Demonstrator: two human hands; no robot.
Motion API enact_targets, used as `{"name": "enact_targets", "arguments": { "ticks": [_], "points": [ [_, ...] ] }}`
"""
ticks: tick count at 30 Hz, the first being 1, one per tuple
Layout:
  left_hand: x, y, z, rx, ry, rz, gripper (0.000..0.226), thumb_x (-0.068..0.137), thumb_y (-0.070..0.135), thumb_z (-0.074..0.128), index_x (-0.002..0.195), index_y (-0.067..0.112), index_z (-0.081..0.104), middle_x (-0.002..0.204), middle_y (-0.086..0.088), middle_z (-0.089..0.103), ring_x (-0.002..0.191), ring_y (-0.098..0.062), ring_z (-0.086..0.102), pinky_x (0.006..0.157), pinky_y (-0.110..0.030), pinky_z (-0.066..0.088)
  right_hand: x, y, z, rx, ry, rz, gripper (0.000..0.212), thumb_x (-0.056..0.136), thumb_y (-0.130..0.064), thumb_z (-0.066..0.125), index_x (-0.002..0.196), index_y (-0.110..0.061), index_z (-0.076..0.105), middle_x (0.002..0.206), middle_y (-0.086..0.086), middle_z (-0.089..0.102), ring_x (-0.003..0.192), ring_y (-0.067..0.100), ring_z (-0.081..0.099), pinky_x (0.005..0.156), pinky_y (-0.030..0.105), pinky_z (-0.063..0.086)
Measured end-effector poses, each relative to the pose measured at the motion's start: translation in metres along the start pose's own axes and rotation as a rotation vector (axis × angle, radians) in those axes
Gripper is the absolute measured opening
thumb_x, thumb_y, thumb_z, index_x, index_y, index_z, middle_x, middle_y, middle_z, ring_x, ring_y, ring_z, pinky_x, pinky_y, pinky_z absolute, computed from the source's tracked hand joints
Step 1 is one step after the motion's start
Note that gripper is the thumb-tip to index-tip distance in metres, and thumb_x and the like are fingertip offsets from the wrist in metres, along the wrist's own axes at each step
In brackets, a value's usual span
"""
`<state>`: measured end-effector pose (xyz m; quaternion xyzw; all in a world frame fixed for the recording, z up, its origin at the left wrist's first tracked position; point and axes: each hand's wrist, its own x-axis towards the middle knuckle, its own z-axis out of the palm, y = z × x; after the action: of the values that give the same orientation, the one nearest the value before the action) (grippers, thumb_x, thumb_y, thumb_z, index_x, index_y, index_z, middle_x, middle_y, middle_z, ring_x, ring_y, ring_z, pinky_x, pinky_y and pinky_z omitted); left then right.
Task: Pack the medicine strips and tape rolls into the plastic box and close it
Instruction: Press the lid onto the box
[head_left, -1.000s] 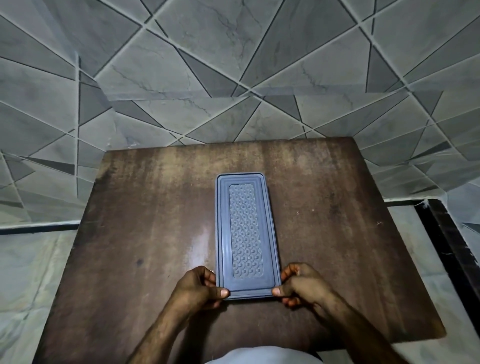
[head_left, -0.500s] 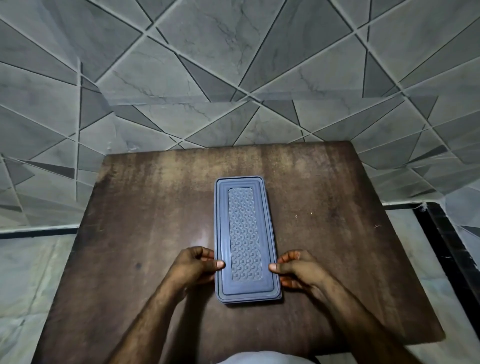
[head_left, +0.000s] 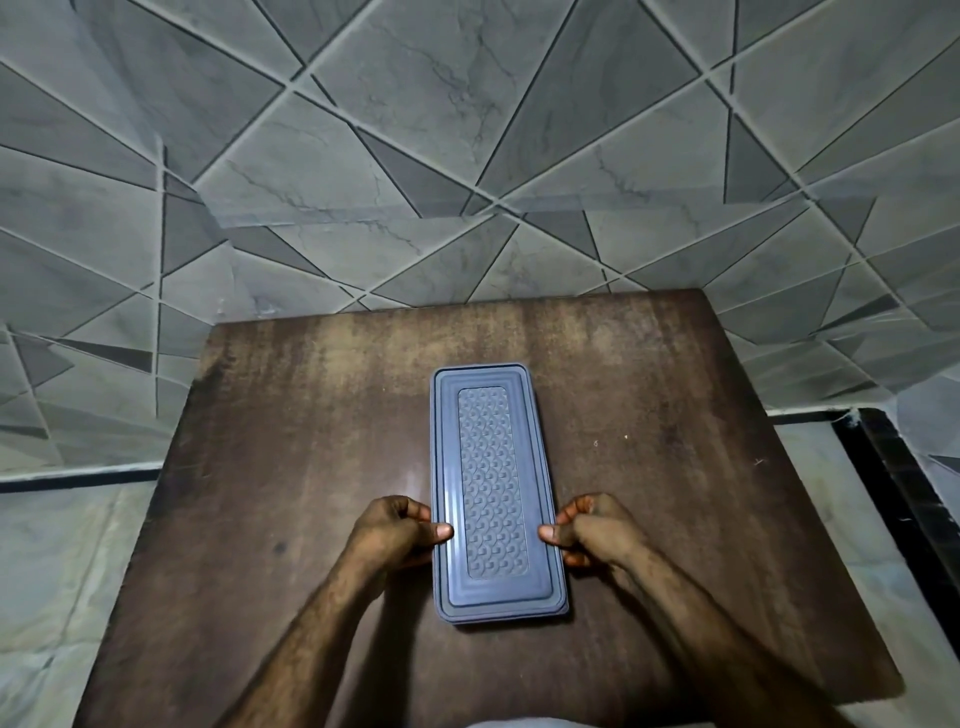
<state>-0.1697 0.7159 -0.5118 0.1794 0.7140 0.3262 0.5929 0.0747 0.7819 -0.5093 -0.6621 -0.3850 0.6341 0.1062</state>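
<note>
Found the plastic box (head_left: 492, 499) closed, with the blue-grey lid (head_left: 488, 376) seated flat over it and a raised patterned panel running down the top. Saw it lying lengthwise near the middle of the desk (head_left: 270, 467), flat on the wood, short ends pointing toward and away from the person. Could tell nothing of the contents through the opaque lid. Noted the left grip (head_left: 389, 535) pinching the box's left long side toward the near end, with the thumb on the lid's rim and the fingers curled against the side below. Noted the right grip (head_left: 597, 532) pinching the opposite long side at the same level, likewise with the thumb on the rim and the fingers curled in beside the wall. Saw both forearms reaching in from the near edge, above a pale strip of cloth (head_left: 519, 723) at the bottom of the view. Found the desk dark brown, worn and streaked, set against a wall (head_left: 467, 130) of grey marbled tiles cut by slanting lines, with pale floor tiles (head_left: 52, 571) on either side and a black strip (head_left: 893, 493) at the right.
</note>
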Motion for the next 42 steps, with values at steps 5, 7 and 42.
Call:
{"name": "enact_targets", "arguments": {
  "ticks": [5, 7, 42],
  "points": [
    [0.002, 0.002, -0.004, -0.047, -0.076, -0.019, 0.029, 0.070, -0.003, 0.080, 0.092, 0.003, 0.060, 0.080, -0.012, 0.067, 0.075, -0.020, 0.067, 0.064, -0.033, 0.058, 0.001, -0.007, -0.008, 0.020, -0.128, 0.053, 0.026, 0.070, -0.013, 0.083, 0.075, -0.014, 0.057, 0.059, 0.001, 0.061, 0.049, 0.011, 0.054, 0.050, 0.021, 0.047],
    [0.007, 0.008, -0.004, -0.069, -0.081, -0.003, 0.028, 0.071, 0.001, 0.080, 0.092, 0.005, 0.061, 0.080, -0.010, 0.066, 0.076, -0.019, 0.065, 0.064, -0.031, 0.056, 0.005, -0.015, -0.008, 0.072, -0.104, 0.022, 0.024, 0.072, -0.019, 0.082, 0.076, -0.017, 0.059, 0.062, -0.001, 0.062, 0.053, 0.010, 0.054, 0.054, 0.023, 0.048],
    [0.100, 0.082, 0.011, -0.244, 0.130, 0.036, 0.033, 0.071, 0.009, 0.081, 0.100, 0.000, 0.067, 0.087, -0.015, 0.069, 0.080, -0.025, 0.063, 0.070, -0.032, 0.052, 0.090, -0.088, 0.009, 0.255, 0.110, -0.090, 0.014, 0.078, -0.009, 0.075, 0.079, -0.009, 0.061, 0.071, 0.007, 0.066, 0.061, 0.015, 0.058, 0.063, 0.029, 0.050]
  ]
}}
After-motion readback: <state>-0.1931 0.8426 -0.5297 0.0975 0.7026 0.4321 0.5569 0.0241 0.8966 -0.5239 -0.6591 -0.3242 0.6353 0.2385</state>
